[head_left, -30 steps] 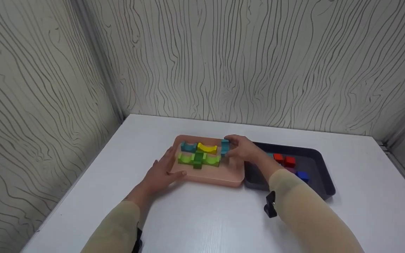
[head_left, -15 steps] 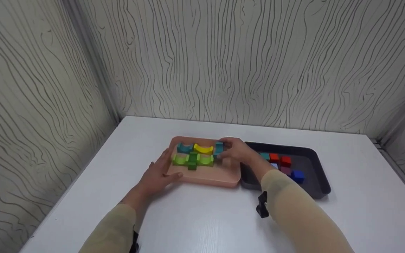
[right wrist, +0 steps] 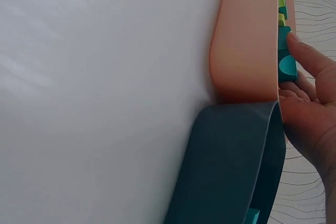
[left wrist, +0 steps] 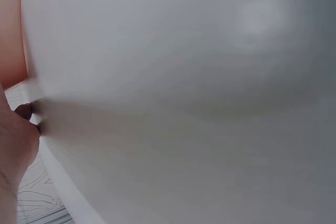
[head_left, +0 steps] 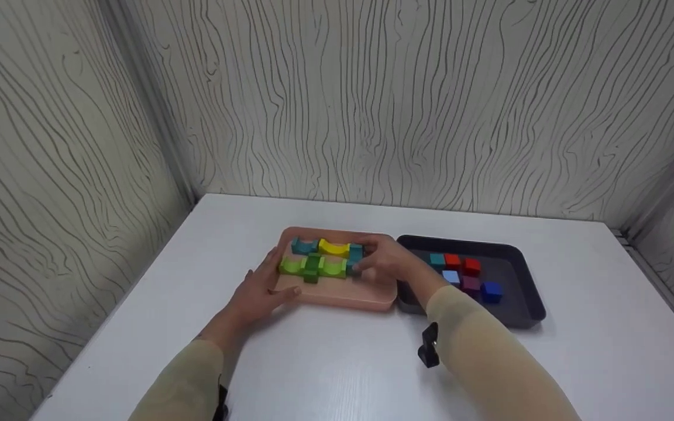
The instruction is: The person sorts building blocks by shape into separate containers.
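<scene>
My right hand (head_left: 389,258) pinches a teal arch-shaped block (head_left: 355,255) between thumb and fingers inside the pink tray (head_left: 348,296). That block stands against the right ends of a yellow curved block (head_left: 334,248) and a lime curved block (head_left: 333,269). To their left are another teal arch block (head_left: 304,247), a dark green block (head_left: 312,267) and a second lime block (head_left: 291,266). My left hand (head_left: 255,293) rests along the tray's left side, fingers extended, thumb at the front rim. The right wrist view shows the thumb on the held teal block (right wrist: 286,61).
A dark grey tray (head_left: 515,301) adjoins the pink tray on the right. It holds several cubes, among them red (head_left: 471,266), teal (head_left: 437,261), light blue (head_left: 450,277), maroon (head_left: 470,285) and blue (head_left: 492,291). Wood-patterned walls stand behind the white table (head_left: 325,362) and beside it.
My right hand has moved the teal block left, from apart to up against the yellow and lime blocks. The left hand keeps its place on the tray. The head view has shifted slightly.
</scene>
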### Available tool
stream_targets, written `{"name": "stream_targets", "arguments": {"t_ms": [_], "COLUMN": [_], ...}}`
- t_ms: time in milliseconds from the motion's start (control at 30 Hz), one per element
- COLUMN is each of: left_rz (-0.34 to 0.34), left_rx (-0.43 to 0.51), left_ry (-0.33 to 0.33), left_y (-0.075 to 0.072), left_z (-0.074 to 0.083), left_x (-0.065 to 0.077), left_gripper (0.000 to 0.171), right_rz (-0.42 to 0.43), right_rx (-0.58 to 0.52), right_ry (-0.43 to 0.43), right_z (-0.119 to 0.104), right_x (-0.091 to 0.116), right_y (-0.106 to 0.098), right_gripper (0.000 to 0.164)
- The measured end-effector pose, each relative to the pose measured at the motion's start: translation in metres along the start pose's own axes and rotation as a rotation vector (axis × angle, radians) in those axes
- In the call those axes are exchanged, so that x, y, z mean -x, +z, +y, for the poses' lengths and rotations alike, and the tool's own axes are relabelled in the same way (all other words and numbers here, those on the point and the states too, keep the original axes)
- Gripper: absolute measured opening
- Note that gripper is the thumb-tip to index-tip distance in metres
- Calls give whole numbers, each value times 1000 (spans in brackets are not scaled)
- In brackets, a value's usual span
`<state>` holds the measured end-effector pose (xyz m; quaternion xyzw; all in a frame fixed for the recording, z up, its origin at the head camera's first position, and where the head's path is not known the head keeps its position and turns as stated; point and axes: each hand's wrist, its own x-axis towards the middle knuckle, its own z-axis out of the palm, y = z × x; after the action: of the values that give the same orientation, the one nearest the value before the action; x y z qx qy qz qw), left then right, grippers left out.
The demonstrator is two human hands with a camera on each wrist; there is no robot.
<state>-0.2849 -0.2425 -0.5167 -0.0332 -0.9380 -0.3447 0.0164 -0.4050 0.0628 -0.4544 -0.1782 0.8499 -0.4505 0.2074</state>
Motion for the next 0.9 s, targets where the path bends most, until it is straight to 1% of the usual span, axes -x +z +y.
{"name": "stream_targets", "arguments": {"t_ms": [300, 500, 600, 767, 900], "left_rz": [5, -8, -16, -32, -42], "left_rx": [3, 15, 16, 17, 25], "left_ry": [0, 6, 18, 10, 8], "left_y": [-3, 2, 5, 8, 8], "left_z": [0, 2, 4, 7, 8], "left_x": [2, -1, -4, -11, -19], "left_gripper": [103, 104, 104, 102, 102], "right_rz": [36, 44, 53, 72, 105], "right_rx": [-66, -80, -95, -142, -174], "right_ry": [-11, -19, -12, 6, -2], "right_z": [-2, 2, 4, 4, 1], "right_x": [-1, 2, 6, 14, 21], "right_y": [9, 8, 6, 0, -7], "right_gripper": [71, 68, 69, 76, 79]}}
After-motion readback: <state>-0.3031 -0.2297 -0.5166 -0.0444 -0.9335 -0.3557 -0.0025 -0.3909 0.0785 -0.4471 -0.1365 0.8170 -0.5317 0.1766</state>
